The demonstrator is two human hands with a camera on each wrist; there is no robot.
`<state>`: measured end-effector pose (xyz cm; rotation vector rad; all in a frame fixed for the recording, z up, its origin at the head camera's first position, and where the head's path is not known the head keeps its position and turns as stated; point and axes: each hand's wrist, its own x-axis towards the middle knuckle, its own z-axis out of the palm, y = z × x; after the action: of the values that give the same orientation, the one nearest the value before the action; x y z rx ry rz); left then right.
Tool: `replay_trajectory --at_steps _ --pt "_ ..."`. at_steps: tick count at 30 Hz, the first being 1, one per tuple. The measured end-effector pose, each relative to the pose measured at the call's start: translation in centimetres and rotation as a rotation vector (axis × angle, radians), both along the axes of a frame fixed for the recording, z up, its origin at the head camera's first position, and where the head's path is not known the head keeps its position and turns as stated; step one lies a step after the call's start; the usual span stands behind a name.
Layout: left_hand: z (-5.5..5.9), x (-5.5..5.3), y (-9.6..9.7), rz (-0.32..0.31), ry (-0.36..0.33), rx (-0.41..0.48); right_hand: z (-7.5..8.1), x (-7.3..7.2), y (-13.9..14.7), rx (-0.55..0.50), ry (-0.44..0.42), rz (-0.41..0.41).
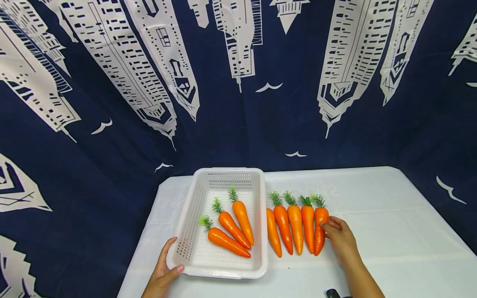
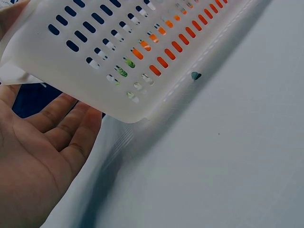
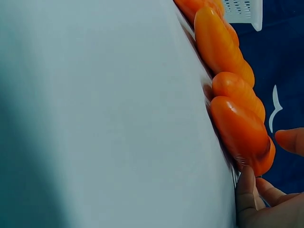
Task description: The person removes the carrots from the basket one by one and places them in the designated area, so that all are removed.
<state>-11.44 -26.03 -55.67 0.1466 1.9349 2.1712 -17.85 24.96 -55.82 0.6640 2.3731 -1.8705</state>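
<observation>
My left hand [image 1: 164, 271] holds the near left corner of a white perforated plastic basket [image 1: 265, 231], thumb on the near rim and fingers along the left side. Inside lie three orange carrots [image 1: 234, 227] with green tops. To the right of the basket, several more carrots [image 1: 295, 229] lie side by side, the leftmost one's top hidden by the rim. At the rightmost carrot [image 1: 320, 236] is my right hand [image 1: 340, 238]. The right wrist view shows fingertips [image 3: 247, 183] touching this carrot's side, with the thumb [image 3: 289, 141] slightly apart above it.
A white cloth [image 1: 376, 215] covers the table. Behind it hangs a dark blue curtain [image 1: 246, 132] printed with white buildings and birds. A black object [image 1: 332, 293] shows at the bottom edge beside the right forearm. Under the basket's edge lies a small teal bit [image 2: 195, 75].
</observation>
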Motion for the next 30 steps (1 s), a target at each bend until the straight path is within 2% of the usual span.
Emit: replay_trajectory --at_steps 8,11,17,30 --pt "-0.2 0.0 -0.2 -0.012 0.000 0.011 0.0 -0.1 0.2 -0.027 -0.006 -0.001" --pt "0.0 0.0 -0.1 -0.005 -0.007 0.008 0.1 0.0 0.3 -0.033 -0.003 -0.020" --pt "0.2 0.0 -0.1 -0.002 0.016 0.001 0.2 0.0 0.4 -0.133 0.042 -0.072" --pt "0.1 -0.1 -0.1 0.034 -0.003 -0.038 1.2 0.4 1.0 -0.163 0.070 -0.143"
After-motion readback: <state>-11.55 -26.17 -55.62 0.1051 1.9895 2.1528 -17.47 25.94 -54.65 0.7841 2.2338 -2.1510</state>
